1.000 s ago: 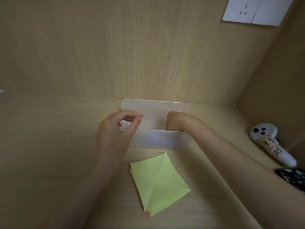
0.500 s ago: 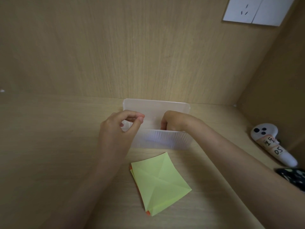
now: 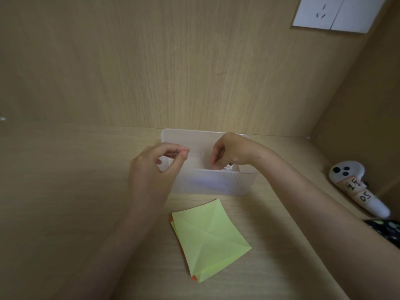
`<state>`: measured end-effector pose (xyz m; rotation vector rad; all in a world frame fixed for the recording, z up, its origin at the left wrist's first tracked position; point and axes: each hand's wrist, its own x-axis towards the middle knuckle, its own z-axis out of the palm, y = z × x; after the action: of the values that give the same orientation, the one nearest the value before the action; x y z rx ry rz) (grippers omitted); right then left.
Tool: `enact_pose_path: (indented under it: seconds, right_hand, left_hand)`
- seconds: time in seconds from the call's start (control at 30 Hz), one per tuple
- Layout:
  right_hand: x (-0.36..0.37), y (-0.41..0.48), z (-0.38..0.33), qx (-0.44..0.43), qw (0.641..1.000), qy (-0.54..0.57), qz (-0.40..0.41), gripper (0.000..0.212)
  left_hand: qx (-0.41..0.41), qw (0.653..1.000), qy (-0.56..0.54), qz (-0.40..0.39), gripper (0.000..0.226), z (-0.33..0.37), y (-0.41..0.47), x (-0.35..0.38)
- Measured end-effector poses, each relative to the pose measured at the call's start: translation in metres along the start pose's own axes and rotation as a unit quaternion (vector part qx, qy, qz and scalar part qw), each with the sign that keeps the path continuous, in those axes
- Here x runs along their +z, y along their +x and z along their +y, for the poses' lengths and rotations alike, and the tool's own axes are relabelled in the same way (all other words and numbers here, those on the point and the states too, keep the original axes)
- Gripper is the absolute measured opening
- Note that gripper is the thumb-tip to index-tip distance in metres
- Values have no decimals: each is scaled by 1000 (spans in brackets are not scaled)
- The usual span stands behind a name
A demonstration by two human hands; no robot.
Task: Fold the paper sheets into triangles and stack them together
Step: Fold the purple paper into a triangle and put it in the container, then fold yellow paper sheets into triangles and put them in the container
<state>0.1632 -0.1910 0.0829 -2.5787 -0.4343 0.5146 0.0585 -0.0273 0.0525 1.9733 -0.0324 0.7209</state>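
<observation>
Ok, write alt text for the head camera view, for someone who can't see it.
Two bare hands work at a translucent plastic box on a wooden desk: the right hand reaches inside, the left hand pinches thumb to fingertips over its left end. A stack of paper sheets, a creased green one on top, lies in front of the box.

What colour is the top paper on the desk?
The top paper is light green, clearest in the head view.
</observation>
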Motion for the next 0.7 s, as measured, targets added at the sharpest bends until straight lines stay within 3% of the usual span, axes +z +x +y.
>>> enact_pose_path:
  seconds: [0.2, 0.43, 0.57, 0.7]
  right_hand:
    - [-6, -13, -1, -48, 995, 79, 47, 24]
    - [8, -86, -12, -160, 937, 207, 231, 13]
    - [45, -115, 4, -176, 957, 150, 177, 11]
    - [75, -119, 24, -227, 971, 49, 53, 43]
  left_hand:
    - [8, 1000, -12, 4, 10, 2, 0, -1]
    - [43, 998, -49, -27, 10, 11, -3, -4]
    - [38, 994, -53, -93, 15, 15, -9, -7]
    - [15, 972, -17, -233, 19, 9, -18, -13]
